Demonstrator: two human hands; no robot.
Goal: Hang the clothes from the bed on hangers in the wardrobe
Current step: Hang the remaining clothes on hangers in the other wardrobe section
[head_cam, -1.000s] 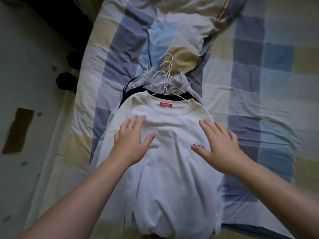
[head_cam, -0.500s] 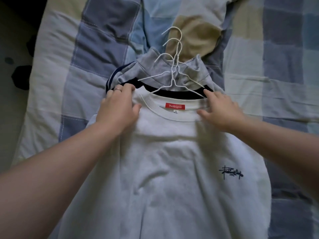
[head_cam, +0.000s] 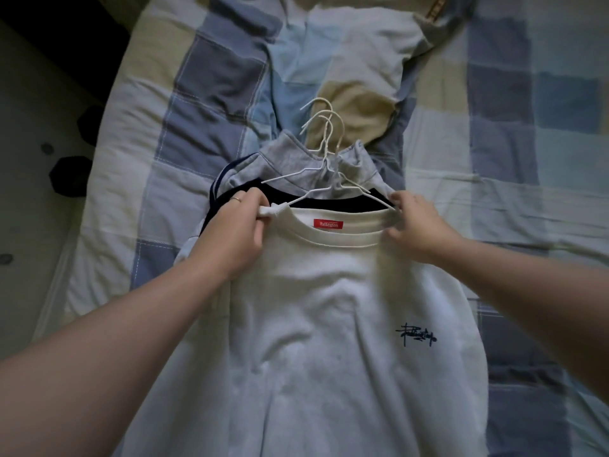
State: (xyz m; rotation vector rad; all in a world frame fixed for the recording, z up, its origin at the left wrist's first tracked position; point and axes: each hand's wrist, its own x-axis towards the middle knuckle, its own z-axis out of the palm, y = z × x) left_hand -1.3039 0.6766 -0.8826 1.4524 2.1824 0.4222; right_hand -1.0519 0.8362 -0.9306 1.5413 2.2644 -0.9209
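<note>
A white sweatshirt (head_cam: 333,324) with a red neck label and a small dark chest logo lies front up on the bed. My left hand (head_cam: 239,230) pinches the left side of its collar. My right hand (head_cam: 417,225) grips the right side of the collar. Under it lie a dark navy garment (head_cam: 333,206) and a grey garment (head_cam: 290,163). Three white wire hangers (head_cam: 326,159) stick out beyond the collars, their hooks pointing up the bed.
The bed carries a checked sheet (head_cam: 527,127) in blue, beige and white, with a rumpled duvet (head_cam: 349,61) beyond the hangers. The floor (head_cam: 29,127) runs along the left, with a dark object (head_cam: 71,176) beside the bed edge.
Both hands moved from lying flat on the sweatshirt's chest up to its collar and took hold of it at each side. The view has closed in on the clothes.
</note>
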